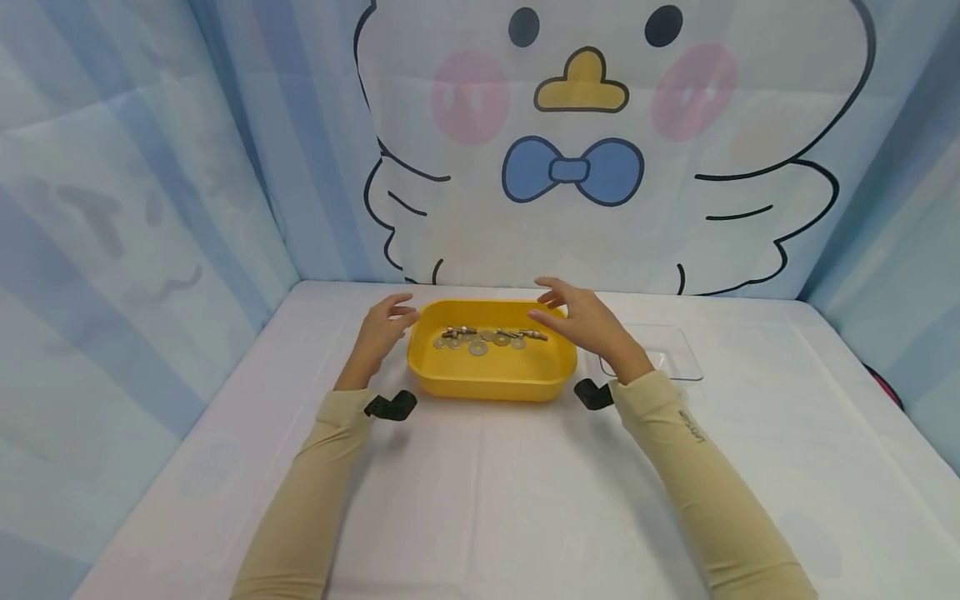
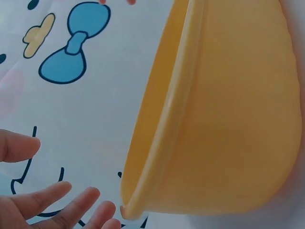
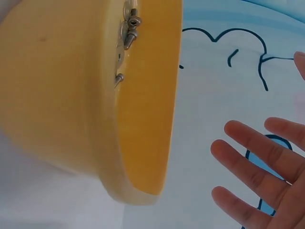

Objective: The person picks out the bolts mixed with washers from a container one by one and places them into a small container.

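A yellow plastic basin (image 1: 487, 389) sits toward the back of the table. Inside lie several metal bolts (image 1: 532, 334) and flat round washers (image 1: 477, 348). My left hand (image 1: 381, 333) is beside the basin's left rim, fingers spread and holding nothing; in the left wrist view its fingertips (image 2: 106, 210) come close to the rim's end. Over the basin's right back corner hovers my right hand (image 1: 588, 321), its fingers apart and empty. The right wrist view shows those fingers (image 3: 257, 176) spread beyond the rim, with some bolts (image 3: 131, 38) visible inside the basin.
A clear, shallow plastic tray (image 1: 667, 354) lies right of the basin, partly behind my right wrist. A white cloth covers the table (image 1: 480, 483). Printed curtains (image 1: 570, 242) hang along the back and both sides. Each wrist carries a black camera mount (image 1: 392, 407).
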Tool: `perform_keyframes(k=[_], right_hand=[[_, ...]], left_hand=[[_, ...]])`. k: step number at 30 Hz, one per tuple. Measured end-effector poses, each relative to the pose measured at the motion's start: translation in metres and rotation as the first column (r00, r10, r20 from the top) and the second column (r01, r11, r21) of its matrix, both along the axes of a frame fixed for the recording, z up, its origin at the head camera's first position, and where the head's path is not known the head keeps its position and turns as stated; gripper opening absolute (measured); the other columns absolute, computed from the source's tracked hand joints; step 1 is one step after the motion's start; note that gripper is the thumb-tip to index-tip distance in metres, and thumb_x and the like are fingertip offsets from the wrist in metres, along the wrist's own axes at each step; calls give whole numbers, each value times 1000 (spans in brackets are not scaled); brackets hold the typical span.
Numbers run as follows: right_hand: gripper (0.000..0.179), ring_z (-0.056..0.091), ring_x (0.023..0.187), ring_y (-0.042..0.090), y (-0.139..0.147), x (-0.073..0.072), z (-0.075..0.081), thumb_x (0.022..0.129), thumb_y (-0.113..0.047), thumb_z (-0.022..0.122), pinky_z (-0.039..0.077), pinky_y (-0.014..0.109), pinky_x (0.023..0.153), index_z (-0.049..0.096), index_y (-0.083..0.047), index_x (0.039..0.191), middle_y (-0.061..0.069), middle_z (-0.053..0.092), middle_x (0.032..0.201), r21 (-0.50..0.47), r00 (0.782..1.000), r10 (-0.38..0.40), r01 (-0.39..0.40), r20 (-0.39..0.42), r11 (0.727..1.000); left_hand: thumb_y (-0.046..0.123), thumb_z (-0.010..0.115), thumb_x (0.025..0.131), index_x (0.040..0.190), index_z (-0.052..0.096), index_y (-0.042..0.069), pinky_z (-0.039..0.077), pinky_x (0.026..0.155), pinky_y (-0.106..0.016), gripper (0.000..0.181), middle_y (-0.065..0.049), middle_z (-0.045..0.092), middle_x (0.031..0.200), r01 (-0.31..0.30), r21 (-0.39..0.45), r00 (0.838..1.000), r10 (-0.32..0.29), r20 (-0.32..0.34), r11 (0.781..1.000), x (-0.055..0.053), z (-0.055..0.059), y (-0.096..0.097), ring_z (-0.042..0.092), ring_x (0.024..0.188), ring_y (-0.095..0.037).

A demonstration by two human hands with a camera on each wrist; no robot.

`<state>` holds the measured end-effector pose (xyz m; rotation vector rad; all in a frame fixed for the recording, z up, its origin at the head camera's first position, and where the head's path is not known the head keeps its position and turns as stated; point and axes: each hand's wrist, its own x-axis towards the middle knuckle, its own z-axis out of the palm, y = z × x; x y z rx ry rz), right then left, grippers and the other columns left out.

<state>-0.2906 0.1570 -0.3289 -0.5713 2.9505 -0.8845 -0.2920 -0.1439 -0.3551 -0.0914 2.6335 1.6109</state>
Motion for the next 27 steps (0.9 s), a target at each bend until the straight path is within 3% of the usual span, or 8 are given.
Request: perform_keyframes(k=[5, 8, 17, 27], right_hand=[[56, 56, 115, 30, -4, -4, -6, 90, -43, 59, 46, 50, 101, 46, -14, 137, 13, 62, 121, -48, 1000, 7, -6, 17, 999], [50, 57, 112, 30, -6, -6, -8, 90, -38, 61, 47, 49, 99, 51, -12, 132, 14, 64, 118, -77, 1000, 6, -4, 29, 997], [40, 61, 107, 32, -11, -18, -16, 91, -25, 63, 52, 44, 94, 57, -6, 125, 16, 65, 115, -122, 999, 0, 5, 44, 993], [35, 59, 109, 35, -16, -28, -15, 91, -18, 62, 51, 43, 96, 60, 0, 121, 21, 62, 119, -127, 992, -66, 80, 106, 989]], left_hand=[[22, 48, 96, 142, 39, 9, 43, 106, -41, 49, -18, 46, 140, -60, 79, 996, 54, 71, 995, 0, -4, -4, 49, 123, -32], [24, 49, 97, 141, 40, 9, 45, 104, -42, 48, -18, 46, 140, -85, 70, 991, 77, 110, 994, -1, -8, -5, 51, 122, -32], [24, 51, 96, 143, 38, 9, 48, 101, -39, 51, -18, 44, 141, -39, 81, 977, 21, 214, 996, -4, -16, -8, 53, 120, -33], [16, 55, 94, 139, 43, 8, 49, 99, -39, 47, -18, 50, 136, -51, 77, 972, 32, 234, 996, -4, -17, -7, 55, 117, -31]])
